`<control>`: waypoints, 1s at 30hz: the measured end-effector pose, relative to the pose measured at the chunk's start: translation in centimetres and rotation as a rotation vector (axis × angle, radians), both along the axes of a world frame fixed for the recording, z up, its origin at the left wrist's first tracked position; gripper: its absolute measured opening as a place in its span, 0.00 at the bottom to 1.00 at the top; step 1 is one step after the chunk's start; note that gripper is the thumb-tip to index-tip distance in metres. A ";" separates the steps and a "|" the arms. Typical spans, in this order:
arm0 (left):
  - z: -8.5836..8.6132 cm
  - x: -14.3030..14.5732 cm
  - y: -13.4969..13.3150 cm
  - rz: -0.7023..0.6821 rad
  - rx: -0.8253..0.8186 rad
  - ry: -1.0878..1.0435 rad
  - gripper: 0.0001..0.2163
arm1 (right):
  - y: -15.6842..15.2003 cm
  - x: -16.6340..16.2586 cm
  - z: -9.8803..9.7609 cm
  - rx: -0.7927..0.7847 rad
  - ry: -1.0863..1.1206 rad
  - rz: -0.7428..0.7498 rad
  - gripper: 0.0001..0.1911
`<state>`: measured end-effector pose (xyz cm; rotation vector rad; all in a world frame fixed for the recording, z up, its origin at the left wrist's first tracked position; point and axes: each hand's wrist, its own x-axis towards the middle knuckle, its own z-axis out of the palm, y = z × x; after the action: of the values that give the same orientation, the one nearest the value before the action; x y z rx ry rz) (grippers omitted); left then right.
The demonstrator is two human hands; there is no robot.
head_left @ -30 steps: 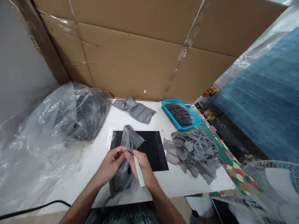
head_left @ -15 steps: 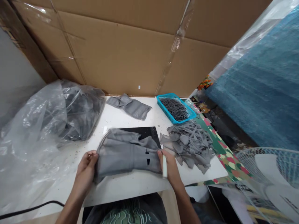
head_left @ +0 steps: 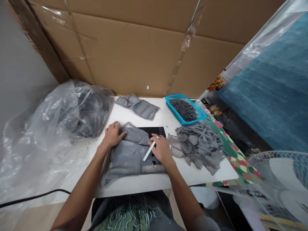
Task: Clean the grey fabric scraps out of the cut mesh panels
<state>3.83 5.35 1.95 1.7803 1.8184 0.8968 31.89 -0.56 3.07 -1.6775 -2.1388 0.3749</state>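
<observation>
A grey, thin, see-through fabric piece point(head_left: 127, 157) lies layered over a black board point(head_left: 158, 131), with small holes in its right part that show black. At the fabric's upper left edge, my left hand point(head_left: 112, 134) rests with its fingers and thumb spread on the cloth. My right hand point(head_left: 161, 148) is on the fabric's right side, with a slim white stick-like tool point(head_left: 149, 152) held between its fingers. The tool slants down to the left across the cloth. What its tip is made of is too small to tell.
Right of the board lies a heap of grey fabric scraps point(head_left: 199, 144). Behind it stands a blue basket point(head_left: 184, 122) of dark thin strips. Another folded grey piece point(head_left: 144, 108) lies at the back. A clear plastic bag point(head_left: 60, 112) fills the left; a fan point(head_left: 279, 170) stands right.
My left hand has moved from the lower left edge up to the upper left edge. My right hand has moved up and left, the white tool now pointing down-left. The fabric's upper part lies flatter.
</observation>
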 end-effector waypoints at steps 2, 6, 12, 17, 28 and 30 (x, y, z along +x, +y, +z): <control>-0.4 1.0 1.8 -0.051 0.020 -0.071 0.17 | -0.3 -0.1 -0.1 0.060 0.092 -0.025 0.04; 0.2 1.1 1.8 -0.093 0.064 -0.286 0.16 | -1.4 1.9 0.6 0.121 0.420 -0.173 0.09; 3.6 0.0 -0.7 0.003 0.178 -0.617 0.19 | -0.7 5.0 2.8 0.199 0.601 -0.313 0.15; 7.9 -0.5 -2.4 0.018 0.282 -0.683 0.17 | 1.2 5.1 6.8 0.333 0.455 -0.086 0.10; 7.6 -2.5 10.5 0.039 0.350 -0.249 0.10 | 18.8 4.3 12.5 0.197 0.138 0.138 0.09; 5.7 -2.1 12.9 0.029 0.290 -0.162 0.12 | 21.5 3.5 11.2 0.153 0.104 0.082 0.09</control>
<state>1.68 18.21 7.67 1.7898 1.6827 1.3329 35.40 20.91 14.30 -1.4582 -2.1075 0.3068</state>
